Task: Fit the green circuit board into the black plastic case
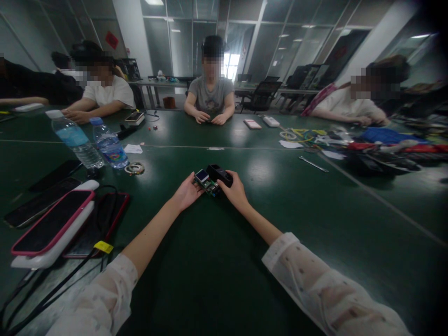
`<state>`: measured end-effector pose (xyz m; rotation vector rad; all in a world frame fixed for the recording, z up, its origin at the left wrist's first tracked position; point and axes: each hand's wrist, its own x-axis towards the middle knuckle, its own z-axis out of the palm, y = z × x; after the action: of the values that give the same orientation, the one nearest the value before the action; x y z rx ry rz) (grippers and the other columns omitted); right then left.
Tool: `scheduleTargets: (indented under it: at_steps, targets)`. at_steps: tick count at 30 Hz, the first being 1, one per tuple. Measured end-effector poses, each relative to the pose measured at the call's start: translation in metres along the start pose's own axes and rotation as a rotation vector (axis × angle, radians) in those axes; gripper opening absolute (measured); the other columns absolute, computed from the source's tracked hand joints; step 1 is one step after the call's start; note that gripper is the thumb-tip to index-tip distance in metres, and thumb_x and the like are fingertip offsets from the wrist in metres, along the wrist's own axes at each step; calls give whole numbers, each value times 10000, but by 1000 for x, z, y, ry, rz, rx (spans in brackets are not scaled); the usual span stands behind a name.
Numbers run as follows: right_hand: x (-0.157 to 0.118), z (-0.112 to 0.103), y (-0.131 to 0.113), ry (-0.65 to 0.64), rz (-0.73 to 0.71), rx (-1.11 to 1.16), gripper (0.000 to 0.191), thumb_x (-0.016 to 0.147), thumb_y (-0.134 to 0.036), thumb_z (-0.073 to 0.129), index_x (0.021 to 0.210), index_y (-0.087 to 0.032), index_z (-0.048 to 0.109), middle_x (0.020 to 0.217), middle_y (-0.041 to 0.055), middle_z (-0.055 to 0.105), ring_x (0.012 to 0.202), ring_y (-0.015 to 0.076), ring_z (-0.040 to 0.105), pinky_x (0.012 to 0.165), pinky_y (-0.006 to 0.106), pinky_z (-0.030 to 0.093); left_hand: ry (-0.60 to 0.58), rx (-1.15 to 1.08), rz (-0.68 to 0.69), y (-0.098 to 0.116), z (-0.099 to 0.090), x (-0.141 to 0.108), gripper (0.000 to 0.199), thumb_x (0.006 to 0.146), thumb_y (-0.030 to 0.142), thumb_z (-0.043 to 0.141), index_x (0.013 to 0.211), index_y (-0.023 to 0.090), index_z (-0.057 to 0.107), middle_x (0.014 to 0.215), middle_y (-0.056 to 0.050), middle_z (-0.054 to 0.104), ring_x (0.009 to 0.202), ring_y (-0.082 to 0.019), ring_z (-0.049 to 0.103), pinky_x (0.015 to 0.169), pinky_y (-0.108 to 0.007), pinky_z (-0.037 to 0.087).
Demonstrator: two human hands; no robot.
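Note:
Near the middle of the green table, my left hand (189,191) holds a small green circuit board (210,186) with a little screen (202,176) at its upper left end. My right hand (234,187) grips a black casing (220,173), fingers around its right end and thumb across its near side. Board and casing are side by side, close together; whether they are joined cannot be made out. The fingertips under the board are partly hidden.
At the left stand two water bottles (109,143), with a pink-rimmed phone (56,221), other phones and black cables nearer. A tape roll (135,168) lies beside the bottles. Right are tweezers (313,164) and a pile of cables and bags (392,144). Several people sit around the table.

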<state>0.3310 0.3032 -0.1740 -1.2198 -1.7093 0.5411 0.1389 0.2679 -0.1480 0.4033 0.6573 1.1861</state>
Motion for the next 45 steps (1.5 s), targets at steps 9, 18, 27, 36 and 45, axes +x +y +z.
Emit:
scheduleTargets:
  at_steps: [9, 18, 27, 36, 45]
  targets:
    - [0, 0, 1, -13, 23, -1, 471, 795, -385, 647, 1201, -185, 514, 1161, 130, 621, 1058, 275, 609, 928, 474, 492, 32, 7, -6, 1, 4, -2, 324, 918, 359, 468, 1162, 156, 532, 1001, -112, 662, 972, -200, 646, 929, -335, 479]
    - [1, 1, 1, -7, 19, -2, 461, 795, -380, 643, 1191, -179, 521, 1159, 140, 624, 1075, 287, 605, 931, 477, 486, 41, -7, -8, 0, 2, 1, 303, 925, 353, 454, 1148, 163, 533, 941, -92, 666, 917, -189, 652, 907, -329, 484]
    - [0, 0, 0, -22, 33, -1, 472, 798, -388, 643, 1202, -181, 517, 1175, 139, 619, 1080, 284, 605, 935, 471, 489, 7, 4, 1, -1, -2, 3, 309, 913, 366, 474, 1124, 154, 550, 1004, -113, 662, 982, -209, 641, 940, -346, 475]
    - [0, -1, -1, -30, 41, -2, 465, 803, -382, 638, 1207, -189, 512, 1177, 133, 618, 1089, 284, 602, 936, 477, 489, 5, 13, -2, 0, -1, 1, 323, 911, 364, 479, 1147, 156, 552, 1047, -123, 656, 1027, -214, 631, 956, -345, 474]
    - [1, 0, 0, -22, 27, -8, 476, 796, -378, 641, 1199, -159, 514, 1163, 148, 619, 1075, 285, 602, 939, 466, 478, 36, 17, -8, 0, 2, 1, 302, 928, 360, 446, 1130, 156, 538, 1005, -110, 656, 957, -198, 641, 922, -338, 479]
